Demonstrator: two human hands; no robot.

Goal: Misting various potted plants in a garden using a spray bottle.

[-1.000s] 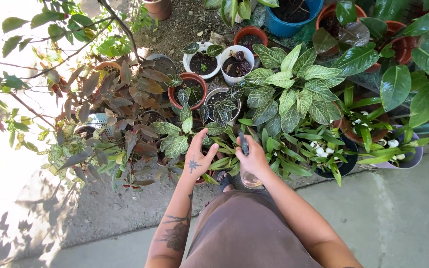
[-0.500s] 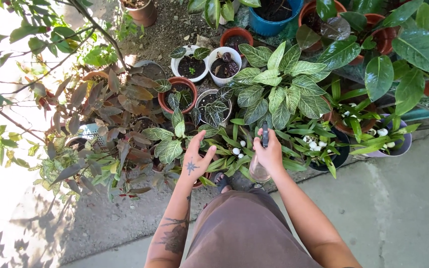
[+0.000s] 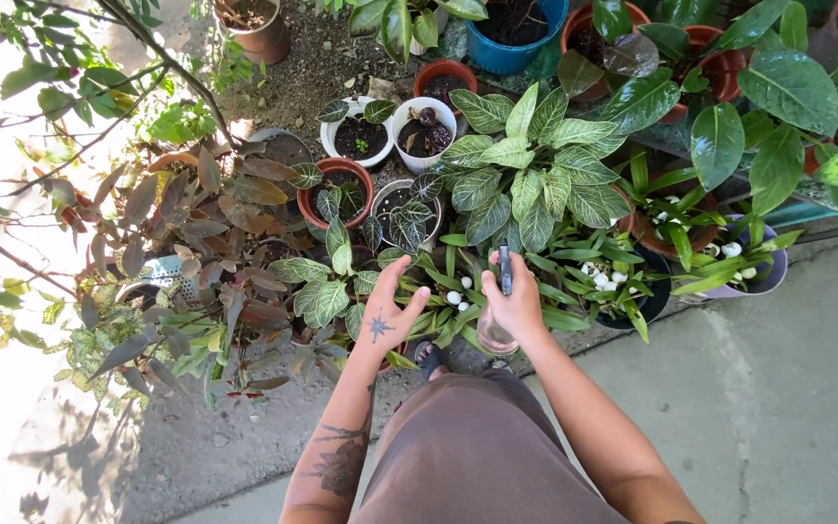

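Note:
My right hand (image 3: 514,304) grips a clear spray bottle (image 3: 494,339) with a dark nozzle (image 3: 504,268), held over a low potted plant with narrow green leaves and white pebbles (image 3: 455,297). My left hand (image 3: 386,309), fingers spread and a star tattoo on its back, rests among the veined leaves of a small plant (image 3: 327,289) just left of the bottle. Both hands hover at the front edge of a cluster of pots.
A large white-veined plant (image 3: 526,175) stands behind the hands. Terracotta pot (image 3: 336,180), white pots (image 3: 358,136) and a blue pot (image 3: 511,44) sit further back. Reddish-brown foliage (image 3: 215,213) fills the left. Concrete paving (image 3: 788,388) lies to the right. My foot (image 3: 429,359) is below the pots.
The view has shifted slightly down and left. My right hand with the spray bottle moved a little left and nearer the narrow-leaved plant; my left hand stayed among the veined leaves.

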